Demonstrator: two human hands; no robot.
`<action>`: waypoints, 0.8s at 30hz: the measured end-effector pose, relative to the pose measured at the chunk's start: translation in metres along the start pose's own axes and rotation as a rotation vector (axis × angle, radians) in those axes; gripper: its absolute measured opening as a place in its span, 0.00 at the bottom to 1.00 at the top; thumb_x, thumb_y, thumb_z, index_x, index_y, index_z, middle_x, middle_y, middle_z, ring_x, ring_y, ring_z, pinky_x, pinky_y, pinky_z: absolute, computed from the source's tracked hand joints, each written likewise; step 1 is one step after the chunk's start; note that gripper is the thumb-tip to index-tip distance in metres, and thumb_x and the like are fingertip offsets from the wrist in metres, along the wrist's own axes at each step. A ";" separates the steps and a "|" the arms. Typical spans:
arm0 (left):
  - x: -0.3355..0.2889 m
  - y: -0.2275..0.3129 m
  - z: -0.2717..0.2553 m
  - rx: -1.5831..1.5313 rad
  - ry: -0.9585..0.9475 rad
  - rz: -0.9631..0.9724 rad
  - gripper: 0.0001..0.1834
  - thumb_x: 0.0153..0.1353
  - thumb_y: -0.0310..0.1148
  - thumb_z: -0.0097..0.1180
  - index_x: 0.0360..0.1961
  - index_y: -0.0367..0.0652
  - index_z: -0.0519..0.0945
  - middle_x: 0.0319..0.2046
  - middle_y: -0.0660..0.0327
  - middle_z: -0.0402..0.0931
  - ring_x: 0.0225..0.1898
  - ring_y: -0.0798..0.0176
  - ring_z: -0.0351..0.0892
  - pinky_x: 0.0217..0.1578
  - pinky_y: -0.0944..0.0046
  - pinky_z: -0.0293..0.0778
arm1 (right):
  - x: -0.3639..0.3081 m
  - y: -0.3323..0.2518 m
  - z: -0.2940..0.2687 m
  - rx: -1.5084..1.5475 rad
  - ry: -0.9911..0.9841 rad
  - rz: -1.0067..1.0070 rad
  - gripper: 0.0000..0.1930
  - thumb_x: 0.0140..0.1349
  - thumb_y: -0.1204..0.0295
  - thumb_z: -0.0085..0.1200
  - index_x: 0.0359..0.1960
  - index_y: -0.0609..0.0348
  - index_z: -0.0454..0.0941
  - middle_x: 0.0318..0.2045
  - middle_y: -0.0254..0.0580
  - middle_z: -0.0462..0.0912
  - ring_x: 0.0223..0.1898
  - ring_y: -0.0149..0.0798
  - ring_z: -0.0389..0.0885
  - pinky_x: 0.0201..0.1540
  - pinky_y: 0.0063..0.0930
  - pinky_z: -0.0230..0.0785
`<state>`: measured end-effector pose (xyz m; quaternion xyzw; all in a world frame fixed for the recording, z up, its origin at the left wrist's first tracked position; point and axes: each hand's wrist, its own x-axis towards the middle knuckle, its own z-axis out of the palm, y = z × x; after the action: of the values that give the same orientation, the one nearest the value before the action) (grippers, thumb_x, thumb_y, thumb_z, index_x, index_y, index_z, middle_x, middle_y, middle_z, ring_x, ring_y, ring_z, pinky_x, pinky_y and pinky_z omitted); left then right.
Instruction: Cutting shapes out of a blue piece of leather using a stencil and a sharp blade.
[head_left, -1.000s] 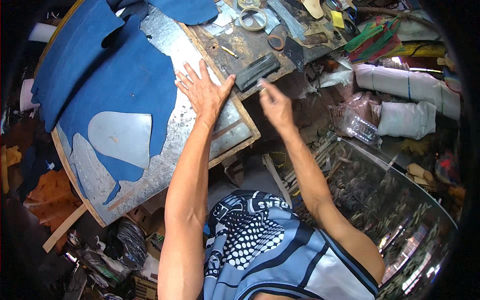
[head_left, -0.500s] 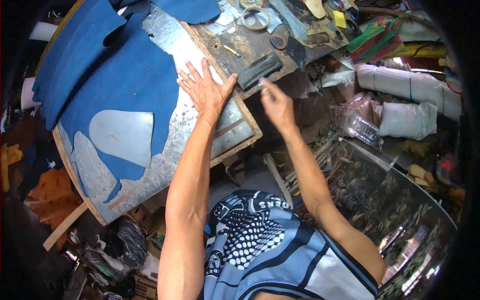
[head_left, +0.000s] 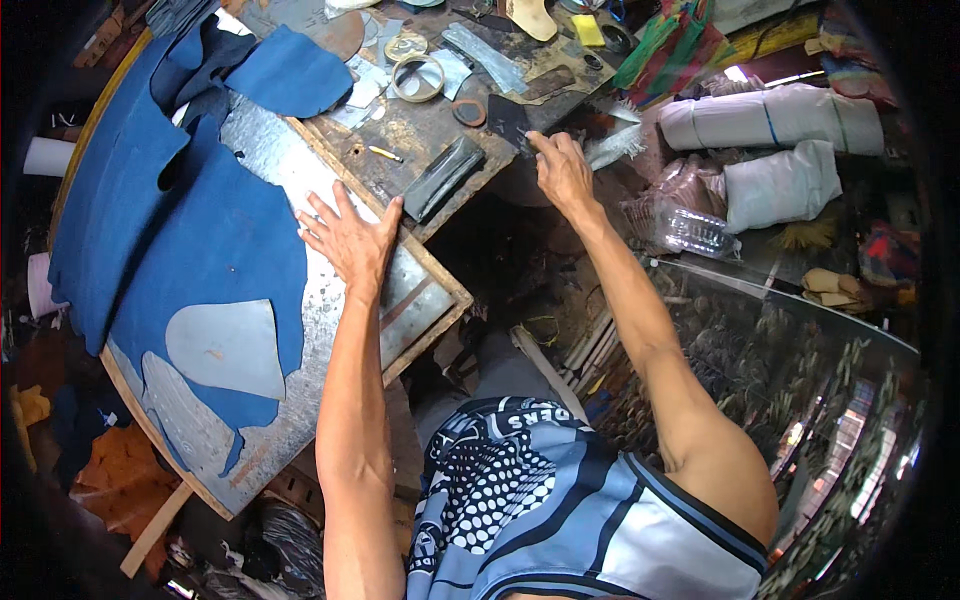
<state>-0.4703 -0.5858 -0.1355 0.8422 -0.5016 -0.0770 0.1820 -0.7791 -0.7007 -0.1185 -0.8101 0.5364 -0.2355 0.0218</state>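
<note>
The black oblong block [head_left: 443, 180] lies on the wooden counter [head_left: 425, 125], along its front edge and near the corner that meets the metal-topped counter [head_left: 408, 290]. Its skin is glossy and creased; from here I can't make out what it is made of.

The left hand [head_left: 350, 240] is flat by the metal-topped counter's wooden rim, fingers splayed and clasping nothing, its thumb just beside the block; whether they touch, I can't tell. The right hand [head_left: 567, 175] is over the wooden counter's front edge, fingers curled, the index tip near a dark flat piece [head_left: 508, 118]. Its palm is turned away from me, so I can't tell whether those fingers pinch something small.

Behind the block lie one yellow pencil [head_left: 385, 154], one brown oval ring [head_left: 468, 112] and two pale rolls of tape [head_left: 418, 97]. Scraps crowd the far edge, too jumbled to count.

Over the metal-topped counter spreads a matte blue hide [head_left: 220, 200], folded deeply enough to hide part of itself. Two grey flat shapes lie at its near end: one smooth and round-ended [head_left: 228, 347], one long and scuffed [head_left: 185, 410].
</note>
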 end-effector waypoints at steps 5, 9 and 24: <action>-0.002 -0.003 0.001 -0.001 0.055 -0.004 0.56 0.48 0.69 0.63 0.70 0.43 0.64 0.71 0.32 0.50 0.73 0.23 0.40 0.70 0.29 0.39 | -0.020 -0.009 -0.003 -0.037 -0.093 -0.002 0.21 0.60 0.80 0.52 0.55 0.47 0.80 0.39 0.46 0.74 0.43 0.53 0.75 0.43 0.47 0.71; -0.001 -0.006 0.003 0.009 0.047 -0.016 0.56 0.48 0.70 0.63 0.70 0.44 0.64 0.71 0.32 0.50 0.73 0.23 0.40 0.70 0.29 0.39 | -0.034 -0.012 -0.012 0.176 -0.093 0.080 0.18 0.62 0.78 0.54 0.53 0.47 0.82 0.38 0.47 0.76 0.42 0.54 0.76 0.44 0.42 0.70; 0.001 -0.007 0.006 0.032 0.054 0.007 0.56 0.48 0.72 0.61 0.71 0.46 0.63 0.71 0.33 0.51 0.72 0.23 0.41 0.69 0.29 0.39 | -0.027 0.008 0.012 1.220 -0.327 0.805 0.16 0.70 0.65 0.50 0.54 0.57 0.65 0.28 0.38 0.79 0.17 0.25 0.72 0.16 0.19 0.67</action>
<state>-0.4661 -0.5855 -0.1436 0.8449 -0.5008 -0.0458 0.1824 -0.7896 -0.6827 -0.1410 -0.4201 0.5555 -0.3417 0.6310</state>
